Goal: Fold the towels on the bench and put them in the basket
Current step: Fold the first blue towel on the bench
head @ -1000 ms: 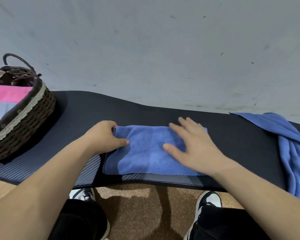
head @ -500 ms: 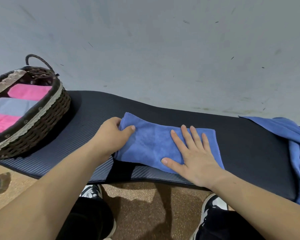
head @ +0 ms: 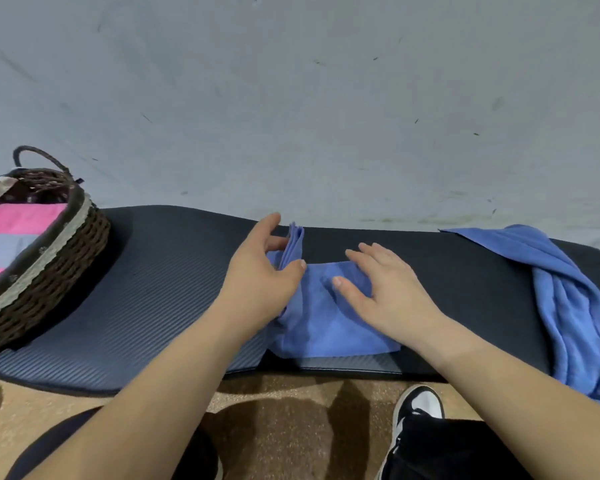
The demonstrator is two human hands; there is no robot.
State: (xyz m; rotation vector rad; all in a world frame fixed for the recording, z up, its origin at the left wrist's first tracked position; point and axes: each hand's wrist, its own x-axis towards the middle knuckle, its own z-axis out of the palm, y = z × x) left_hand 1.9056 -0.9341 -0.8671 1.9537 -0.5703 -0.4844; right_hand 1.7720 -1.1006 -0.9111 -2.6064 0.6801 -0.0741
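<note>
A folded blue towel (head: 326, 320) lies on the black bench (head: 160, 289) in front of me. My left hand (head: 260, 275) grips the towel's left end between thumb and fingers and holds that end raised on edge. My right hand (head: 385, 292) lies flat on the towel's right part, fingers spread, pressing it down. A second blue towel (head: 568, 299) sits crumpled at the bench's right end and hangs over the front edge. The wicker basket (head: 49, 268) stands at the left end of the bench, with folded pink and pale blue towels (head: 18, 220) inside.
A grey wall (head: 326, 116) rises directly behind the bench. Below the bench's front edge are the brown floor (head: 284, 410), my dark trouser legs and a black-and-white shoe (head: 416, 410).
My left hand has lifted the towel's left end off the bench and swung it up toward the right. My right hand stayed pressed on the right part.
</note>
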